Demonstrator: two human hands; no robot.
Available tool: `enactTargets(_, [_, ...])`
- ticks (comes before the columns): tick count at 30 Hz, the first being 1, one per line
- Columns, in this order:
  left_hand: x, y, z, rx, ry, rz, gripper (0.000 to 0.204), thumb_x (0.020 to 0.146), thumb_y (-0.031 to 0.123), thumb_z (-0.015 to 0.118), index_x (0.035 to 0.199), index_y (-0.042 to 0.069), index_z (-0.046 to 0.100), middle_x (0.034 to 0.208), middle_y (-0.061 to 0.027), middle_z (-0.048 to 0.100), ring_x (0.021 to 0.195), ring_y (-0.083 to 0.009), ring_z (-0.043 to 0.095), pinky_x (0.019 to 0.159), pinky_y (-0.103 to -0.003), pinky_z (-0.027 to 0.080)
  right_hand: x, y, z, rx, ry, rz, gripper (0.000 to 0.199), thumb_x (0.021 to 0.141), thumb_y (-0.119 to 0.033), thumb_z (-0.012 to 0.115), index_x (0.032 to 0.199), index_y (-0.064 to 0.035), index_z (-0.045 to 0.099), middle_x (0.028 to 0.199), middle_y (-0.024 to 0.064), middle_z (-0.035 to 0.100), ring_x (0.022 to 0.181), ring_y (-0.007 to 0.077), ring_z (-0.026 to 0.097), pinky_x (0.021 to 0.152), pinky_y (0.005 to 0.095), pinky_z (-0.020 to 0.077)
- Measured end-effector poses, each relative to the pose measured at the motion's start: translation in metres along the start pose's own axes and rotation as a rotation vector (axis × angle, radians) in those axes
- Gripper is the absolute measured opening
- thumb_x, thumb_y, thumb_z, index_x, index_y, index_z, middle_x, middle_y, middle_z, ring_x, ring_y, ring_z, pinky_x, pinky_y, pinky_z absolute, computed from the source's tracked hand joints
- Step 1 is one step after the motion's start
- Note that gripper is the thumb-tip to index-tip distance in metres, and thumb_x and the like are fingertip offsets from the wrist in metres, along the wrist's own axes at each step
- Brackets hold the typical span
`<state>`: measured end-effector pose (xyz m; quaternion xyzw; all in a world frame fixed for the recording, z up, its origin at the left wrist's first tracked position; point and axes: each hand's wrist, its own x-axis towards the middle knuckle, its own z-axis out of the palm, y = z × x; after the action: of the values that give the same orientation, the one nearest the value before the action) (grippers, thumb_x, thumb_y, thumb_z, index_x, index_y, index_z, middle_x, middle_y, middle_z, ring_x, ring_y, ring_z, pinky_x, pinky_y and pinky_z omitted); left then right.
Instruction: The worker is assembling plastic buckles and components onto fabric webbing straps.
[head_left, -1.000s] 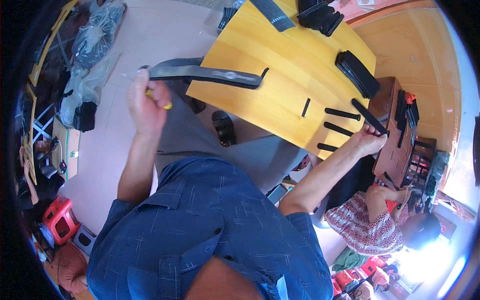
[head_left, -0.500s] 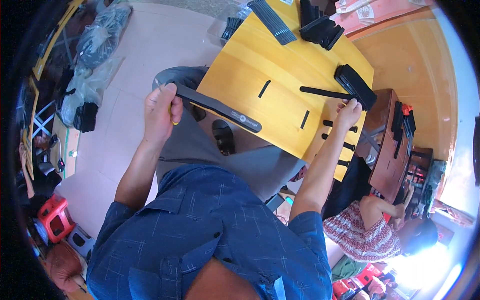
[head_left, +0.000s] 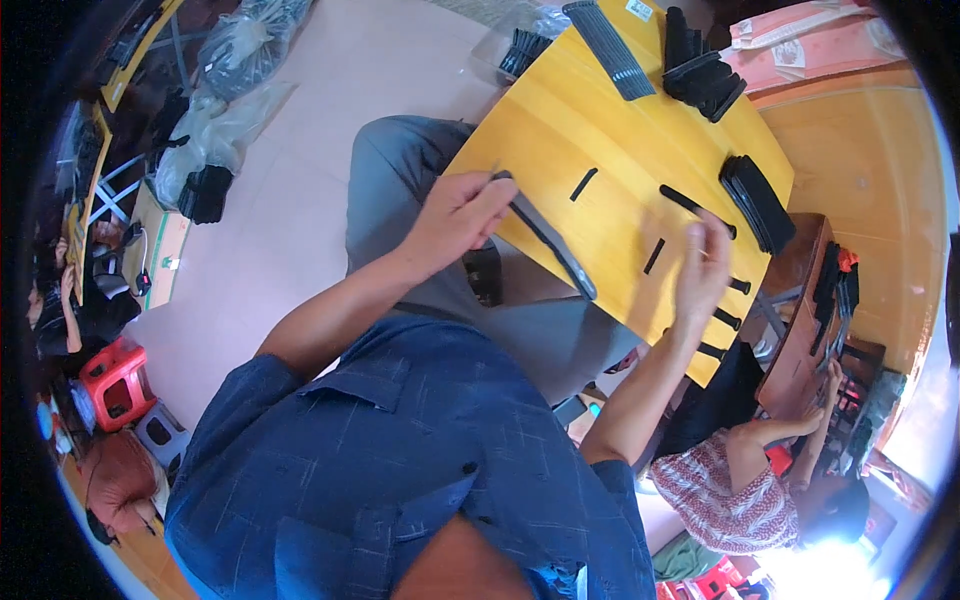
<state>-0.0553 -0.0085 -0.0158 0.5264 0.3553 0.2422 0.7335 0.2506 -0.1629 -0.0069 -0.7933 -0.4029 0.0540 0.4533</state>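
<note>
Yellow tabletop (head_left: 540,125) is partly hidden by R hand (head_left: 703,268), which is blurred; fingers loosely spread. One end of strap (head_left: 549,237) is covered by L hand (head_left: 465,212), gripped in its fingers. Strap: dark, thin, slightly bent, approx. edge-on, held over tabletop's near edge. Short black strip (head_left: 712,351) is part-covered by R forearm (head_left: 648,390).

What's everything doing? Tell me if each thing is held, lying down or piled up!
Left hand: closed on the long strap.
Long strap: held at one end, sloping.
Right hand: blurred, seemingly open and empty.
Short straps: lying on the table.
Black stack: piled neatly.
Grey strips: lying side by side.
</note>
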Motion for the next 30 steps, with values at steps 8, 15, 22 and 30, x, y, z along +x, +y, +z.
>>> enactTargets(8, [0.011,-0.018,0.024,-0.106,-0.074,-0.051,0.039,0.106,0.037,0.058,0.079,0.008,0.060,0.061,0.0027,0.053,0.048,-0.0052,0.045,0.042,-0.023,0.033,-0.068,-0.089,0.080,0.149,-0.414,0.003,0.026,0.094,-0.012,0.071,0.118,-0.0014,0.069,0.107,0.0165,0.073,0.096,0.0276,0.072,0.086,0.0379,0.0550])
enactTargets(15, [0.010,-0.026,-0.002,0.487,0.003,0.314,0.018,0.103,0.024,0.056,0.100,0.007,0.058,0.073,-0.0065,0.059,0.062,-0.0196,0.060,0.056,-0.035,0.048,-0.069,-0.077,0.089,0.070,-0.369,-0.036,0.019,0.092,-0.008,0.070,0.110,-0.0027,0.074,0.097,0.0163,0.072,0.089,0.0318,0.071,0.081,0.0375,0.0545])
enactTargets(22, [-0.009,-0.019,-0.003,0.947,-0.045,0.525,0.015,0.100,0.019,0.054,0.109,0.007,0.058,0.088,-0.0171,0.069,0.083,-0.0378,0.070,0.071,-0.049,0.055,-0.073,-0.070,0.101,-0.033,-0.290,-0.177,0.018,0.089,-0.008,0.073,0.106,-0.0041,0.076,0.096,0.0144,0.071,0.093,0.0325,0.067,0.083,0.0393,0.0529])
enactTargets(30, [-0.013,-0.016,-0.003,1.196,-0.079,0.512,0.013,0.095,0.017,0.058,0.103,0.010,0.066,0.085,-0.0112,0.068,0.079,-0.0308,0.071,0.062,-0.044,0.056,-0.076,-0.061,0.106,0.000,-0.250,-0.162,0.014,0.087,-0.007,0.074,0.101,-0.0046,0.077,0.094,0.0139,0.071,0.092,0.0318,0.067,0.084,0.0401,0.0529])
